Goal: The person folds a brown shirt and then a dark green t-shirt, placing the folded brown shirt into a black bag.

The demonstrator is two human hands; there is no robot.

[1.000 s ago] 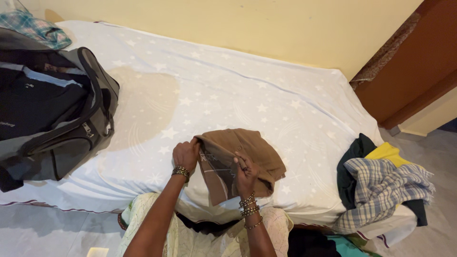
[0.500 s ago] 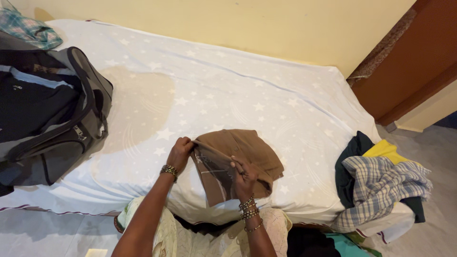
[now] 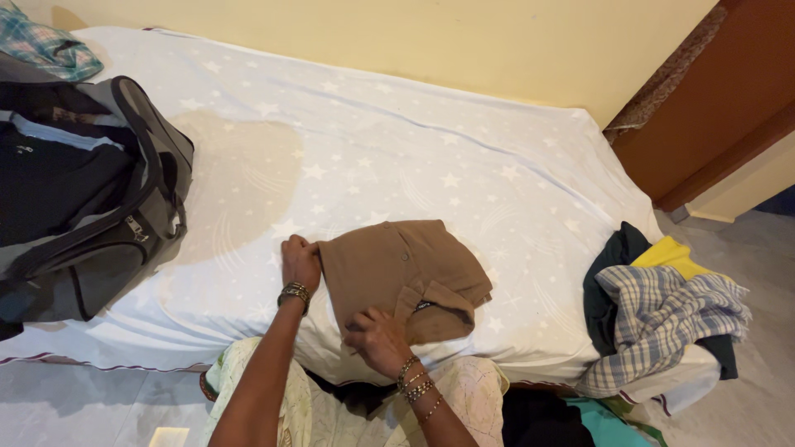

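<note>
A brown garment (image 3: 397, 269) lies folded flat on the white star-patterned bed sheet (image 3: 431, 157), near the front edge. My left hand (image 3: 300, 261) pinches its left upper corner. My right hand (image 3: 377, 335) presses on its lower front edge, fingers closed over the cloth. Both wrists wear several bangles.
An open grey and black duffel bag (image 3: 83, 190) holding dark clothes sits on the bed's left. A pile of clothes (image 3: 662, 310), checked, yellow and dark, lies at the bed's right corner. A checked cloth (image 3: 41, 45) is at far left, a brown door frame (image 3: 712, 99) at right.
The garment's lifted flap, showing a patterned lining, has been folded down flat. My right hand moved down to the front edge; my left hand slid slightly left.
</note>
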